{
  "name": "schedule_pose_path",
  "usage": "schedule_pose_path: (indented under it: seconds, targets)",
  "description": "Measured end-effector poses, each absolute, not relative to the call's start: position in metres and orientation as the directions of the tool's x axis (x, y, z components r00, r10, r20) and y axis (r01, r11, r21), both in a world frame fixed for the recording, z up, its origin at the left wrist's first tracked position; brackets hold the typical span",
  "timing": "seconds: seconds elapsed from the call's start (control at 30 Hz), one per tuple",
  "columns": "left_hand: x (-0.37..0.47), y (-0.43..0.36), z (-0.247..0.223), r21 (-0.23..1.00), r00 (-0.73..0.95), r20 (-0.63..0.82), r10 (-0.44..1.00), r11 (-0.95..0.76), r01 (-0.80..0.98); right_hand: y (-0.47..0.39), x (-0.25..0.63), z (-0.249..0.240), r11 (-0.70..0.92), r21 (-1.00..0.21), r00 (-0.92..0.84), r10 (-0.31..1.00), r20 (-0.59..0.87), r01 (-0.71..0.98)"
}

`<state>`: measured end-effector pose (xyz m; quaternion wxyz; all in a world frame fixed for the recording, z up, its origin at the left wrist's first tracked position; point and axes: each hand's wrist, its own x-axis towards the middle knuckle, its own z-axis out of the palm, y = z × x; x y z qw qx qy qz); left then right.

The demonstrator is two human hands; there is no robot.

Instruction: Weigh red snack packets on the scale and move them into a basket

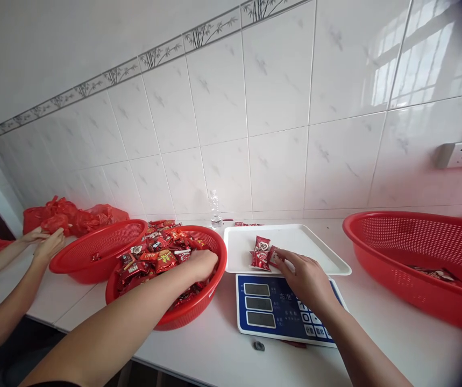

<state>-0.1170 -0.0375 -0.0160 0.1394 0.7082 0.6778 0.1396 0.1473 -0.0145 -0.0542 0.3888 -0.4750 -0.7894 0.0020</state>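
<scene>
Head view: right hand (pixel 304 277) pinches a red packet (pixel 272 256) over the white tray (pixel 295 236), right of frame centre.
Packet's printed side visible; fingers cover part, long axis undeterminable. Left hand (pixel 204 264) inside red basket (pixel 190 313), centre left, among wrapped packets (pixel 166 260); fingers hidden, grip cannot be told.

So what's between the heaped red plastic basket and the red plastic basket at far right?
In the head view, mainly a shallow white rectangular tray bearing small red packets, a blue-panelled scale nearer the camera, and the right hand, its fingers on one packet.
</scene>
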Motion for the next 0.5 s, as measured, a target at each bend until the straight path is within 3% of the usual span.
schedule_pose_path:
  seconds: [0.13, 0.27, 0.37, 0.5]
  targets:
    - [-0.133, -0.04, 0.012, 0.334, 0.011, 0.088, 0.996, -0.04, 0.942, -0.015, 0.147, -0.054, 0.544, -0.373, -0.251, 0.758, 0.602, 0.751]
    - [-0.152, -0.045, 0.039, 0.456, -0.062, 0.168, 0.984, -0.022, 0.89, -0.014, 0.147, -0.054, 0.535, -0.38, -0.244, 0.766, 0.595, 0.754]
    - [-0.172, -0.051, 0.05, 0.585, -0.129, 0.141, 0.981, 0.023, 0.811, -0.014, 0.147, -0.055, 0.527, -0.38, -0.239, 0.771, 0.59, 0.761]
    - [-0.209, -0.063, 0.053, 0.545, -0.212, 0.175, 0.962, 0.085, 0.834, -0.014, 0.147, -0.055, 0.531, -0.379, -0.239, 0.766, 0.596, 0.758]
